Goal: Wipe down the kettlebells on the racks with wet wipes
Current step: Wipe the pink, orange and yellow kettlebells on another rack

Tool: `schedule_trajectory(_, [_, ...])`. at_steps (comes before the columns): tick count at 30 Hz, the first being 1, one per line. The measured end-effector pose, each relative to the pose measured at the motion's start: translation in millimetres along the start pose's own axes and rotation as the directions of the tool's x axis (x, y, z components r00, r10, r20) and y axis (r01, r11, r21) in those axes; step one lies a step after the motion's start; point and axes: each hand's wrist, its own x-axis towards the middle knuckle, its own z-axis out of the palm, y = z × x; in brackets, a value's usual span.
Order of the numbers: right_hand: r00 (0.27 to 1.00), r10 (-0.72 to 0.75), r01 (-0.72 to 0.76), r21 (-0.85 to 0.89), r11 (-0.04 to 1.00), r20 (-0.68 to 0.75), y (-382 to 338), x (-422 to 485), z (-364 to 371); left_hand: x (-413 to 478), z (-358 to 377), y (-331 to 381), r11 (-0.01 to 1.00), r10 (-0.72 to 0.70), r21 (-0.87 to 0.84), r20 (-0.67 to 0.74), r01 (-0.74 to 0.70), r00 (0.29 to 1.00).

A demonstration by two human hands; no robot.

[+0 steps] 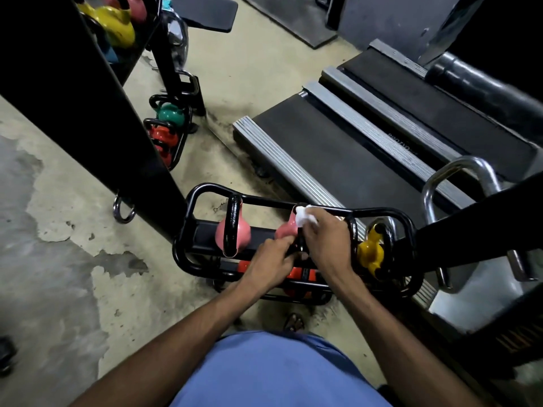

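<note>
Head view: treadmill [338, 160] behind rack [179, 255]; rail [264, 202] crosses kettlebell [284, 231]

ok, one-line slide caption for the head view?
Right hand rubs a white wipe on a pink kettlebell in the black rack while the left hand holds its handle.

Faint lettering on the treadmill [338, 160] is too blurred to read.

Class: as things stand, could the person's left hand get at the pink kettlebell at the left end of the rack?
Probably yes. The left hand lies close beside that left pink kettlebell, and nothing stands between them on the rack. It would first have to release the middle pink kettlebell it holds.
</note>
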Motion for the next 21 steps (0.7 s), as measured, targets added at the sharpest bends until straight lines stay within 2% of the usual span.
schedule_trajectory(2, [0.97,0.243,-0.232,0.249,0.94,-0.012,-9,-2,5,-1,0,-1,1.0,0.024,-0.013,0.001,-0.024,1.0])
schedule_trajectory(3, [0.935,0.353,-0.341,0.389,0.856,0.043,-13,1,7,-1,-1,-2,1.0,0.023,-0.016,0.003,-0.023,1.0])
schedule_trajectory(4, [0.865,0.468,-0.483,0.545,0.685,0.179,-15,5,9,-1,-2,-3,1.0,0.011,-0.02,0.011,-0.01,1.0])
schedule_trajectory(5, [0.763,0.519,-0.618,0.67,0.411,0.385,-16,11,11,0,-3,-4,1.0,0.002,-0.023,0.024,-0.001,1.0])
schedule_trajectory(6, [0.637,0.496,-0.726,0.676,0.129,0.59,-14,17,14,0,-4,-4,1.0,-0.002,-0.022,0.036,0.002,0.999])
schedule_trajectory(7, [0.523,0.444,-0.795,0.604,-0.055,0.728,-9,22,18,0,-4,-5,1.0,0.002,-0.016,0.041,-0.002,0.999])
schedule_trajectory(8, [0.467,0.417,-0.825,0.554,-0.113,0.78,-4,27,20,0,-5,-5,1.0,0.008,-0.007,0.042,-0.008,0.999])
schedule_trajectory(9, [0.428,0.427,-0.844,0.521,-0.126,0.797,0,29,23,1,-4,-4,1.0,0.019,-0.001,0.039,-0.019,0.999])
schedule_trajectory(11, [0.422,0.469,-0.851,0.517,-0.088,0.776,0,31,21,3,-2,-1,1.0,0.02,0.006,0.034,-0.021,0.999])
schedule_trajectory(12, [0.473,0.485,-0.833,0.552,-0.025,0.736,-1,30,21,4,-2,0,1.0,0.011,0.013,0.032,-0.012,0.999])
schedule_trajectory(13, [0.573,0.513,-0.786,0.605,0.123,0.64,-4,25,18,5,-1,0,1.0,0.006,0.019,0.027,-0.007,1.0])
schedule_trajectory(14, [0.723,0.528,-0.676,0.618,0.403,0.446,-5,18,15,4,0,-1,1.0,0.002,0.016,0.024,-0.002,1.0])
schedule_trajectory(15, [0.867,0.444,-0.494,0.494,0.715,0.225,-2,12,15,4,0,-3,1.0,0.001,0.009,0.025,-0.002,1.0])
schedule_trajectory(16, [0.955,0.285,-0.297,0.276,0.914,0.086,0,7,14,4,1,-5,1.0,0.003,0.015,0.025,-0.003,1.0])
schedule_trajectory(17, [0.988,0.134,-0.138,0.057,0.989,0.076,-3,6,12,5,2,-9,0.999,0.001,0.042,0.025,-0.002,1.0])
schedule_trajectory(18, [0.989,0.028,-0.01,-0.12,0.993,0.148,-5,6,12,6,3,-11,0.996,-0.008,0.085,0.034,0.005,0.999])
schedule_trajectory(20, [0.939,-0.08,0.198,-0.337,0.92,0.334,-6,12,15,8,5,-16,0.991,-0.028,0.132,0.046,0.022,0.999])
schedule_trajectory(21, [0.907,-0.121,0.281,-0.366,0.887,0.404,-4,14,18,8,6,-16,0.993,-0.027,0.117,0.039,0.022,0.999])
